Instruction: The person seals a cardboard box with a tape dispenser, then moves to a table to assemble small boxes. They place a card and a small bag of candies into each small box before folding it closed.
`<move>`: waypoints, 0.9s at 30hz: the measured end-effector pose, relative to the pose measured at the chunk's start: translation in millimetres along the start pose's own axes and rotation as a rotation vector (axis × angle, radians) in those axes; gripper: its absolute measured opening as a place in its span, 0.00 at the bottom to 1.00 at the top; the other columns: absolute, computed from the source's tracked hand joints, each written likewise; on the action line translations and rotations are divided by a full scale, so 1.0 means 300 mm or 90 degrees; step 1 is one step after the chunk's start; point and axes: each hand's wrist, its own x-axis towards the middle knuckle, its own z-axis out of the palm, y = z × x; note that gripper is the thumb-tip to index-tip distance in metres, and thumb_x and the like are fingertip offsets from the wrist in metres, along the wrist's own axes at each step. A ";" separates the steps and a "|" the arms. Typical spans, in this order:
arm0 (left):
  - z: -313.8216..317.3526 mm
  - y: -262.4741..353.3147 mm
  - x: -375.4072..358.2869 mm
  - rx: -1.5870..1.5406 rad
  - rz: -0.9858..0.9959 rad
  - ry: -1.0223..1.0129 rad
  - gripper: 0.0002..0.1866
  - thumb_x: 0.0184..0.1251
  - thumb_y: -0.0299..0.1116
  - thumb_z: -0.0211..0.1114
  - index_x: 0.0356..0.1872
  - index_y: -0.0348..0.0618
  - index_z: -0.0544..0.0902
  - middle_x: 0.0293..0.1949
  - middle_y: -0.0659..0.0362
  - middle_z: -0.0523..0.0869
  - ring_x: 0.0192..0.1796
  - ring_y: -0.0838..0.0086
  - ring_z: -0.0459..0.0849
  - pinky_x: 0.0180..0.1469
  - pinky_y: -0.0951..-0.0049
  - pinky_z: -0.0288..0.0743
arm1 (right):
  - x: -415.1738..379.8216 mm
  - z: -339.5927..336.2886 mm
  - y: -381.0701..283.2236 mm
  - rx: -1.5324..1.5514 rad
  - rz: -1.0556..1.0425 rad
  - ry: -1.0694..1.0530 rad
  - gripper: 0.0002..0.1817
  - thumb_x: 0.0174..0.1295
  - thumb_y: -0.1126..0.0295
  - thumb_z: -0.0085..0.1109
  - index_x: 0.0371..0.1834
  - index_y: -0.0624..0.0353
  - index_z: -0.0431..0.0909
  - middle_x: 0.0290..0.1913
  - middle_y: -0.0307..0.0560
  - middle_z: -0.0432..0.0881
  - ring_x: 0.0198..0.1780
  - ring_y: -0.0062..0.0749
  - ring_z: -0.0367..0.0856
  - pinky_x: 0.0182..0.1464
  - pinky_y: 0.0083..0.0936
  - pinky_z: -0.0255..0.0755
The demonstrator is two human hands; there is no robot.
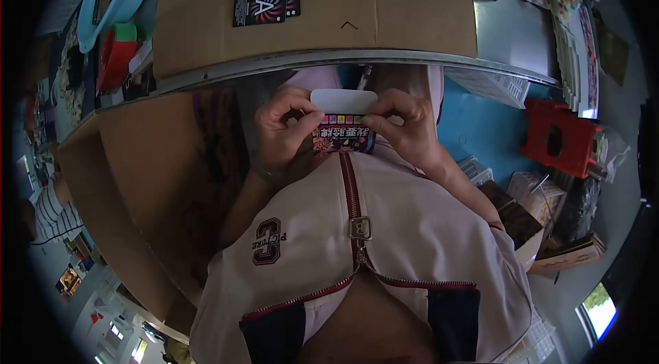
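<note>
Over in the middle of the frame, the left hand (285, 124) has thumb and forefinger pinching one side of a colourful box (343, 137); the right hand (405, 124) pinches the other. Its white flap (344, 100) shows between them. Cards (264, 7) lie upper left on cardboard (329, 41).

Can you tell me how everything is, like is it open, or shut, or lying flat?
Small printed box: held up by both hands.
White flap: sticking out, not tucked in.
Left hand: grip pinched on the box.
Right hand: grip pinched on the box.
Jacket zip: partly done up.
Black cards marked A: overlapping.
Cardboard sheet: flat, under the cards.
Big carton: open.
</note>
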 end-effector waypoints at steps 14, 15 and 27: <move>-0.022 0.054 0.043 0.085 0.140 -0.070 0.06 0.51 0.22 0.73 0.30 0.36 0.85 0.28 0.59 0.85 0.28 0.80 0.80 0.32 0.81 0.71 | 0.075 -0.024 -0.084 -0.050 -0.034 -0.111 0.05 0.54 0.78 0.68 0.34 0.64 0.85 0.29 0.42 0.83 0.31 0.18 0.79 0.30 0.20 0.72; -0.014 0.078 0.045 0.093 0.054 -0.057 0.06 0.51 0.22 0.72 0.31 0.36 0.85 0.28 0.60 0.85 0.28 0.81 0.80 0.32 0.81 0.70 | 0.080 -0.024 -0.101 -0.012 0.106 -0.109 0.04 0.54 0.78 0.68 0.33 0.64 0.85 0.27 0.41 0.82 0.31 0.18 0.79 0.30 0.20 0.71; 0.048 0.060 0.023 -0.090 -0.112 -0.025 0.06 0.61 0.20 0.64 0.38 0.33 0.86 0.30 0.61 0.84 0.33 0.82 0.80 0.37 0.83 0.71 | 0.005 -0.007 0.019 -0.048 -0.124 -0.052 0.06 0.57 0.80 0.62 0.38 0.67 0.83 0.38 0.52 0.85 0.38 0.34 0.84 0.39 0.23 0.76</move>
